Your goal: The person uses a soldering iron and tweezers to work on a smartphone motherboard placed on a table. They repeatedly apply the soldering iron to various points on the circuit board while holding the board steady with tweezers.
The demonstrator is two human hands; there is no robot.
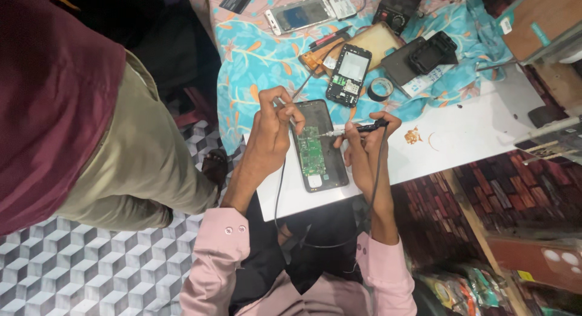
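Head view of a phone repair. An opened phone lies face down on the white bench, its green board exposed. The right hand is closed around a corded soldering iron, held like a pen, its tip resting at the upper edge of the board. The left hand is closed on a thin wire-like piece, whether solder or a probe cannot be told, brought to the same spot. A second gutted phone, a tape roll and a small black box lie well apart on the patterned cloth; another person's trouser leg stands at the left. Good practice here, as a judgement: brace both wrists on the bench, touch only the joint, keep contact brief, and keep the cord clear of the board.
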